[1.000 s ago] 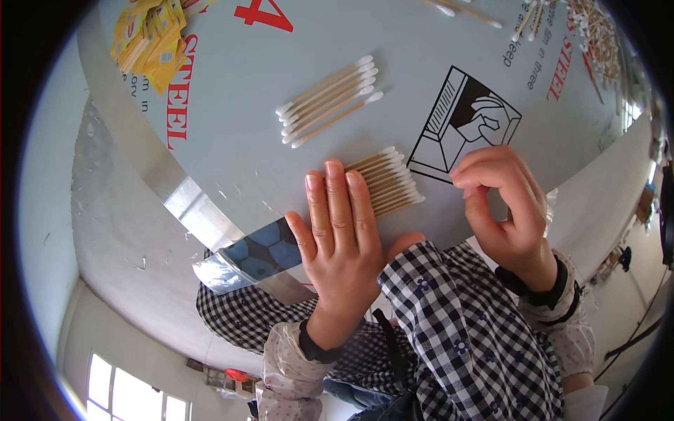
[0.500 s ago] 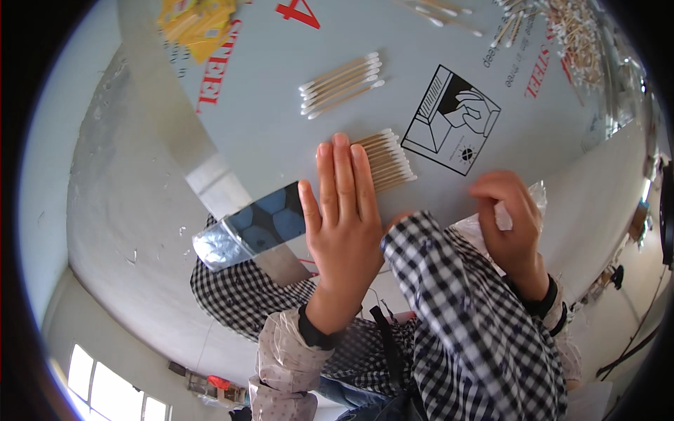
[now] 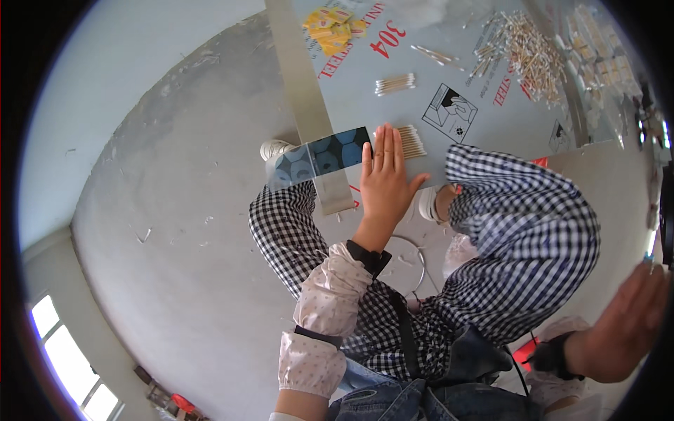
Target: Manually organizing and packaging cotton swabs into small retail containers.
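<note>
My left hand (image 3: pixel 386 175) lies flat on the grey sheet-covered tabletop (image 3: pixel 393 109), fingers stretched out and thumb apart. Its fingertips cover part of a neat row of cotton swabs (image 3: pixel 413 142), whose white tips stick out to the right. Against the left side of the hand is a flat strip with dark blue rounded shapes (image 3: pixel 340 151); its pale, shiny end reaches past the table edge. Off at the lower right, away from the table, my right hand (image 3: pixel 625 323) is raised and blurred, and whatever its fingers may hold cannot be made out.
Beyond my left hand lies a smaller row of swabs (image 3: pixel 394 84), with a few loose swabs (image 3: pixel 437 56) farther back. A big swab heap (image 3: pixel 530 59) and clear packs (image 3: pixel 604 63) occupy the far right. Yellow packets (image 3: pixel 333 29) lie far left. My checked knees flank the near edge.
My right hand has swung from beside the table to the lower right; the clear plastic beside it has left that spot. My left hand stays on the swabs. The view now takes in more floor.
</note>
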{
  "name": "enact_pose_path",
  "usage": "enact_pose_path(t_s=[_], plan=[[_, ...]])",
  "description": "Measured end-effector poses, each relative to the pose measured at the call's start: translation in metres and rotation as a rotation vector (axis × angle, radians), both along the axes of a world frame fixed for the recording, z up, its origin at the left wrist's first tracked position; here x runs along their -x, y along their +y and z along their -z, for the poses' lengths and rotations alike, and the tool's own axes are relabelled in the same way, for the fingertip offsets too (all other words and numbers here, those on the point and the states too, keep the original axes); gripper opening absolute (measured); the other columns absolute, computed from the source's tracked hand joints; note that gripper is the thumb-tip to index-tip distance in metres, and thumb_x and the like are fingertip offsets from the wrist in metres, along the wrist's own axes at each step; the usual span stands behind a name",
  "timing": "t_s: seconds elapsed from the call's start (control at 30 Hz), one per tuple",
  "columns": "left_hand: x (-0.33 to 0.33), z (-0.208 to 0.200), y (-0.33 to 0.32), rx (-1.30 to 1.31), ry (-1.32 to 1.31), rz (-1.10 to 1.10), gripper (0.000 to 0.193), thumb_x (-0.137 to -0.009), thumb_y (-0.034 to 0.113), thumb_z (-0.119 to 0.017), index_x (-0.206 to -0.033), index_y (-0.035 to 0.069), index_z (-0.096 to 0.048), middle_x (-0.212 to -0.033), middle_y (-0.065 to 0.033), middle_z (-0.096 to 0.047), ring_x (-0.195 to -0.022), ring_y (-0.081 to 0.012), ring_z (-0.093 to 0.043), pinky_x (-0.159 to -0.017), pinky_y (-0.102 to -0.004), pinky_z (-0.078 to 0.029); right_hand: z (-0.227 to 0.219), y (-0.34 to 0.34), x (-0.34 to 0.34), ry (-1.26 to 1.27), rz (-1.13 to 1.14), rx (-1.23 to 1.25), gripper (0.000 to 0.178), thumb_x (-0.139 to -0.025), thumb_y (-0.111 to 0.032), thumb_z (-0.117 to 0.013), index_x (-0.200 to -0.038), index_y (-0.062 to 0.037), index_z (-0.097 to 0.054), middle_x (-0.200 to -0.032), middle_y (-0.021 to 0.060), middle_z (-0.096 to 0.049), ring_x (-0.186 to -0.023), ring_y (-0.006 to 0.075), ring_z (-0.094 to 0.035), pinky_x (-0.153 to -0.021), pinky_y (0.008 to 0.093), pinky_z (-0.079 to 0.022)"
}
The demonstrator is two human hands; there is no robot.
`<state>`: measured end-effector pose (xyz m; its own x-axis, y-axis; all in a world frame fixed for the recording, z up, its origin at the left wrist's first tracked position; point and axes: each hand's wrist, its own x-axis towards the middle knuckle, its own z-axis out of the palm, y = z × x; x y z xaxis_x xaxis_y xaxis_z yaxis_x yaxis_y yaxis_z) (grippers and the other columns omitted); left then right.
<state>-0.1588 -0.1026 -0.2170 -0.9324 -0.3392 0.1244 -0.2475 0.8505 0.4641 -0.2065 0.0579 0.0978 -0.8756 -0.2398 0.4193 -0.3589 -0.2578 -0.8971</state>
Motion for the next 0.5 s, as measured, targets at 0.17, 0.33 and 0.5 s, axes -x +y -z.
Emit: enact_pose_path(t_s=[0.17,0.33,0.5], plan=[[-0.039,-0.017,0.006,-0.335,0.172,-0.110,0.071,-0.095,0.026,-0.061,-0.149,-0.006,-0.028,-0.159,-0.0222,-0.024,-0.149,-0.0381,-0.019,-0.119,-0.0517,-0.018,0.120,-0.060,0.021,-0.283,-0.129,-0.468,0.024,-0.095,-0.007,-0.055,-0.114,0.0038,-0.062,-0.115,0.0126,-0.065,-0.109,0.0201,-0.061,-0.101,0.0337,-0.044],[-0.108,-0.033,0.036,-1.117,0.369,-0.541,0.025,-0.099,0.000,-0.044,-0.120,-0.002,-0.057,-0.106,-0.0113,-0.065,-0.101,-0.0215,-0.061,-0.094,-0.0334,-0.046,0.281,-0.091,0.061,0.189,-0.083,-0.860,0.022,-0.100,-0.011,-0.050,-0.118,-0.0028,-0.061,-0.117,0.0117,-0.065,-0.111,0.0271,-0.060,-0.098,0.0406,-0.045],[-0.106,-0.028,0.037,-1.218,0.702,-0.820,0.020,-0.102,0.005,-0.040,-0.106,-0.003,-0.057,-0.095,-0.0097,-0.064,-0.088,-0.0165,-0.060,-0.085,-0.0294,-0.048,0.322,-0.095,0.072,0.544,-0.050,-1.020,0.029,-0.100,-0.011,-0.052,-0.126,-0.0026,-0.057,-0.132,0.0129,-0.058,-0.129,0.0315,-0.050,-0.109,0.0454,-0.039]])
